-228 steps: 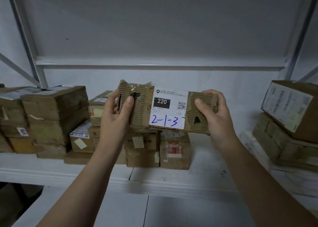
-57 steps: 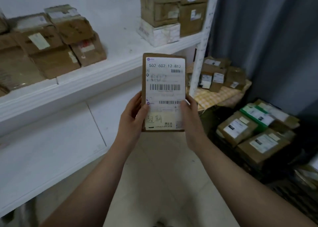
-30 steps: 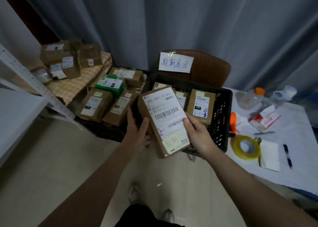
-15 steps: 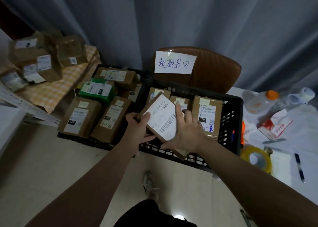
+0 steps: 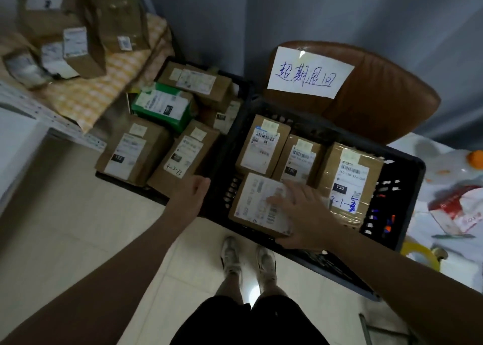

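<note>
Fingers, right hand: the fingers are spread nearly straight and laid flat on the top label of the parcel; the thumb is set along its near edge; nothing is clasped.
Fingers, left hand: only the back of the hand is shown, at the left wall of the crate; whether anything is gripped cannot be told.
Parcel: a flat brown cardboard box with a large white shipping label is laid label-up in the near left corner of the crate, slightly tilted and blurred.
Crate: a black perforated plastic crate is set on the floor, right of centre.
Neighbours in the crate: three brown labelled cartons are stood in a row just beyond the parcel, touching one another; the rightmost is marked in blue ink.
Left of the crate: more brown cartons and a green box with a white label are packed close together in a second dark tray.
Far side: a brown padded chair is placed behind the crate, with a white handwritten paper sign taped to it.
Far left: a yellow checked cloth is piled with further cartons.
Right: a roll of yellow tape is seen beside the crate's near right corner.
Near: two pale shoes are planted on the tiled floor, close to the crate.
</note>
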{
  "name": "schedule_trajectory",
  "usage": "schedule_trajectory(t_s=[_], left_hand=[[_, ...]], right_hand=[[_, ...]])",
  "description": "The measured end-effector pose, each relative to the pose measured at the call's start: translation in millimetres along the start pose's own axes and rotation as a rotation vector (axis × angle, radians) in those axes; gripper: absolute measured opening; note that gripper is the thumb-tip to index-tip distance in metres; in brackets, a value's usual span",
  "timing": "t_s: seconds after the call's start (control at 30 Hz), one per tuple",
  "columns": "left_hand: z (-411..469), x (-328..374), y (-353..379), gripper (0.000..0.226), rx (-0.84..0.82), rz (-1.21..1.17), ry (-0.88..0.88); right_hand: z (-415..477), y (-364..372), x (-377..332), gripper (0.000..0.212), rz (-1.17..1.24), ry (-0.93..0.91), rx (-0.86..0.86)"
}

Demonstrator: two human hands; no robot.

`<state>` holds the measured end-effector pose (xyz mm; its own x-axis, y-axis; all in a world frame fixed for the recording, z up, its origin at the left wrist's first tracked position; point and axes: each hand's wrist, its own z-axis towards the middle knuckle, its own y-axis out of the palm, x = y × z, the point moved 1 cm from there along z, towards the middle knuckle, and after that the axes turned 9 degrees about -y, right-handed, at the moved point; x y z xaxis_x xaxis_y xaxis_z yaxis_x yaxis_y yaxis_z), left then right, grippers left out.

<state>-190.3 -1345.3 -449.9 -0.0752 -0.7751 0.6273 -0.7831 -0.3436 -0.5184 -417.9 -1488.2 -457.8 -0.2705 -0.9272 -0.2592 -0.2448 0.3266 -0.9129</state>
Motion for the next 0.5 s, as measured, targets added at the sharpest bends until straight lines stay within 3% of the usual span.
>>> schedule_trajectory(t_s=[0.1,0.3,0.5], left_hand=[[-2,-13,10,0.022,0.010,0.053,-0.039],[7,-35,29,0.042,0.009,0.150,-0.078],[18,-44,33,0.041,0.039,0.222,-0.033]], right_hand=[[20,17,-9,0.087,-0.035,-0.010,0.015],[49,25,-28,0.080,0.008,0.019,0.109],[44,58,4,0.080,0.099,-0.026,0.103]])
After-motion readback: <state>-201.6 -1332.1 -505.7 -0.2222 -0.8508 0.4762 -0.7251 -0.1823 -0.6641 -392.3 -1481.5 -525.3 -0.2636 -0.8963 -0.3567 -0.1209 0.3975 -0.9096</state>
